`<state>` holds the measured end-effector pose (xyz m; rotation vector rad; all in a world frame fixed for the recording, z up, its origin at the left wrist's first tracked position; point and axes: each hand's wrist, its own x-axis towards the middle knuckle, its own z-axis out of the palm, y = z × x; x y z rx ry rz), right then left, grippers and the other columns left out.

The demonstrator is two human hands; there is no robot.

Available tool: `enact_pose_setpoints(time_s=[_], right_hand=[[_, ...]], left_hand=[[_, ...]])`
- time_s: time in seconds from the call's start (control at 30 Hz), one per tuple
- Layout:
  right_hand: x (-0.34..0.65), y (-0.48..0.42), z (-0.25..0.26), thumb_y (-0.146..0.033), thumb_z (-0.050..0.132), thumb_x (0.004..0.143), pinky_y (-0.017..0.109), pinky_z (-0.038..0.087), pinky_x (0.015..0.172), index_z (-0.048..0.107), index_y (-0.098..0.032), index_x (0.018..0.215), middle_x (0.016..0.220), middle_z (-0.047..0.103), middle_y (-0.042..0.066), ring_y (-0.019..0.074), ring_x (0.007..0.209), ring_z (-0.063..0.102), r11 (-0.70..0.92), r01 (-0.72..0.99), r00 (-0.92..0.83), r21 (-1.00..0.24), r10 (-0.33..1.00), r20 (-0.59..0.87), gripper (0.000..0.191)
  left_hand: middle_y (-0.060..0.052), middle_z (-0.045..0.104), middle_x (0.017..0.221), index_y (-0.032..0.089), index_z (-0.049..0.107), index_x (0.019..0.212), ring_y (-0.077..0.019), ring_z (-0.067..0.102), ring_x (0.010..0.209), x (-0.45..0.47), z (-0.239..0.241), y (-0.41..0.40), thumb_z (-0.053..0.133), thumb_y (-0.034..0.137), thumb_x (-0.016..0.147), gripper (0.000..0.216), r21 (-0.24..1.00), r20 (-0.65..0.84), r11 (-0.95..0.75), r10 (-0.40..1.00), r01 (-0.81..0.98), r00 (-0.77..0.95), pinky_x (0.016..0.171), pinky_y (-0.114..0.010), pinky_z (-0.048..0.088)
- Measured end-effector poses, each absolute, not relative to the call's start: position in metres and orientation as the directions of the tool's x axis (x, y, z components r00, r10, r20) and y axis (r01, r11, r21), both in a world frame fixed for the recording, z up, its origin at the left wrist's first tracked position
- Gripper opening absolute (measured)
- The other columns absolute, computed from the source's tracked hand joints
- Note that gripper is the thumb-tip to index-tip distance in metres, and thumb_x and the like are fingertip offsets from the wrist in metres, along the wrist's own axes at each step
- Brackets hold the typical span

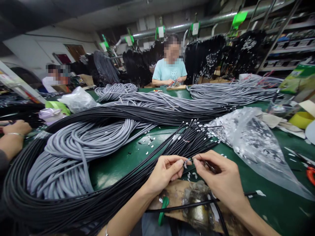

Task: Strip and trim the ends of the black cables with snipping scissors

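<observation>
My left hand (169, 168) is closed in a pinch, thumb against index finger, on thin wires (186, 162) with a white scrap beside them. Close by on the right, my right hand (218, 172) is also closed, fingertips nearly meeting the left ones. Something dark shows within its curled fingers, too hidden to name. Below the hands lies a worn wooden block (176, 190) bearing a metal piece (197, 209) and a green clip-like part (162, 209). One black cable (179, 207) crosses over the block. Beyond the hands, black cable ends (189, 141) lie fanned out.
Grey cable coils (93, 141) and a long black cable bundle (137, 113) cover the green table (108, 170). A clear plastic bag (256, 141) of white bits lies right, near orange-handled scissors (310, 175). A co-worker (169, 68) sits opposite; another person's hand (18, 127) is at left.
</observation>
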<state>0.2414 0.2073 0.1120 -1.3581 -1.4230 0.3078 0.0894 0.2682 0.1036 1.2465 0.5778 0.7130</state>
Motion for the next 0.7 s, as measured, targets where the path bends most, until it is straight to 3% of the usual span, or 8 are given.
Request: enact_pose_setpoints(time_s=[0.23, 0.4, 0.5, 0.6, 0.7], right_hand=[[0.242, 0.204, 0.108, -0.009, 0.060, 0.076, 0.021, 0.042, 0.056, 0.066, -0.018, 0.084, 0.073, 0.059, 0.001, 0.0102, 0.062, 0.054, 0.475, 0.529, 0.108, -0.703, 0.784, 0.611, 0.013], [0.242, 0.204, 0.104, -0.004, 0.054, 0.077, 0.021, 0.040, 0.055, 0.062, -0.019, 0.084, 0.074, 0.056, 0.000, 0.0102, 0.062, 0.051, 0.449, 0.548, 0.089, -0.706, 0.807, 0.583, 0.018], [0.243, 0.205, 0.106, -0.015, 0.053, 0.081, 0.021, 0.039, 0.053, 0.059, -0.018, 0.078, 0.070, 0.055, 0.000, 0.0103, 0.060, 0.050, 0.342, 0.509, 0.109, -0.790, 0.885, 0.453, 0.007], [0.246, 0.208, 0.111, -0.030, 0.052, 0.083, 0.021, 0.041, 0.053, 0.058, -0.016, 0.075, 0.068, 0.056, 0.000, 0.0109, 0.059, 0.051, 0.193, 0.351, 0.100, -0.916, 0.965, 0.242, 0.017], [0.247, 0.211, 0.115, -0.036, 0.052, 0.082, 0.021, 0.041, 0.051, 0.057, -0.015, 0.075, 0.064, 0.055, 0.000, 0.0105, 0.056, 0.049, 0.122, 0.257, 0.051, -0.959, 0.989, 0.139, 0.023]], left_hand=[[0.003, 0.047, 0.052, 0.007, 0.067, 0.088, -0.0015, 0.032, 0.041, 0.092, 0.101, 0.268, 0.064, 0.040, 0.076, 0.036, 0.977, -0.032, 0.161, 0.761, -0.140, 0.648, 0.040, -0.017, 0.021], [0.002, 0.049, 0.053, 0.006, 0.066, 0.079, -0.0014, 0.032, 0.042, 0.091, 0.103, 0.269, 0.065, 0.040, 0.074, 0.035, 0.975, -0.058, 0.182, 0.753, -0.123, 0.656, 0.042, -0.018, 0.022], [0.002, 0.050, 0.054, 0.007, 0.063, 0.075, -0.0016, 0.033, 0.042, 0.089, 0.102, 0.270, 0.066, 0.041, 0.073, 0.034, 0.973, -0.063, 0.194, 0.741, -0.123, 0.668, 0.042, -0.017, 0.023], [0.003, 0.050, 0.053, 0.009, 0.059, 0.073, -0.0020, 0.035, 0.041, 0.089, 0.100, 0.270, 0.067, 0.041, 0.072, 0.033, 0.976, -0.051, 0.182, 0.720, -0.116, 0.692, 0.042, -0.017, 0.026], [0.001, 0.053, 0.055, 0.011, 0.056, 0.071, -0.0031, 0.039, 0.042, 0.088, 0.100, 0.270, 0.068, 0.043, 0.071, 0.034, 0.983, -0.053, 0.161, 0.710, -0.088, 0.702, 0.044, -0.017, 0.030]])
